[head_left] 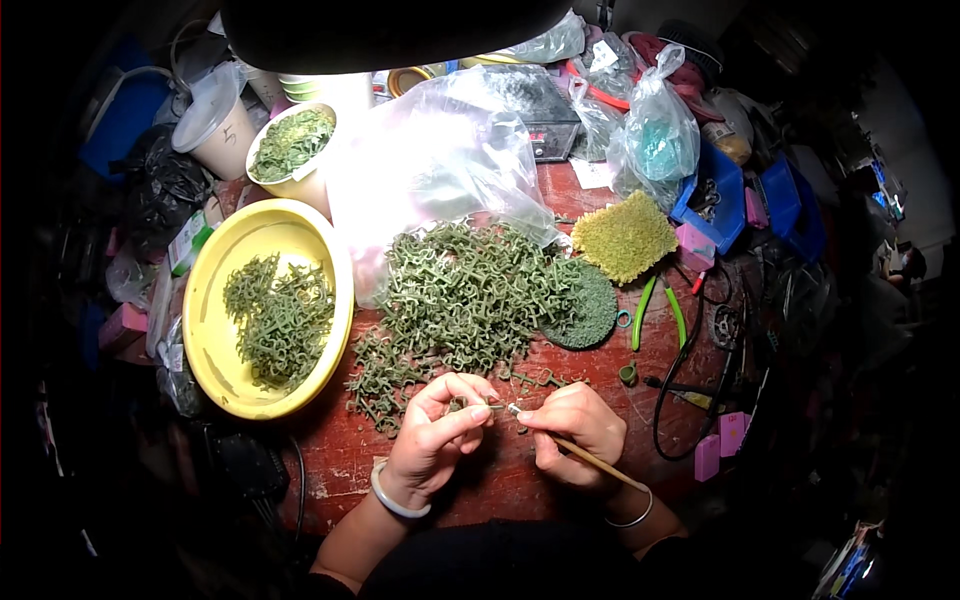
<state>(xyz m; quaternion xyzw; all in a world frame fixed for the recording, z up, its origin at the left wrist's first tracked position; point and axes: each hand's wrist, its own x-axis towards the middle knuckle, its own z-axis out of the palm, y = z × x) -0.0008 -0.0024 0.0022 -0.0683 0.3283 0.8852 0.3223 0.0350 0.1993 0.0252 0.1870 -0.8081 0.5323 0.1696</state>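
Note:
My left hand (430, 440) is closed in a pinch on a small green piece (457, 405), partly hidden by the fingers. My right hand (585, 430) grips a thin tool with a wooden handle (600, 463), held like a pen. The tool's pale tip points at the left fingertips, close to the green piece; I cannot tell whether they touch. Just beyond both hands lies a heap of small, curly green pieces (455, 290), with more scattered at its near left. A round green pad (583, 308) sits against the heap's right side.
A yellow basin (203, 375) with similar green pieces stands left. Behind it is a white tub (308, 185) of green bits. A clear plastic bag (440, 150) lies beyond the heap. At right are a yellow bristly block (627, 238), green-handled pliers (644, 312), a black cable (665, 400) and blue bins (715, 190).

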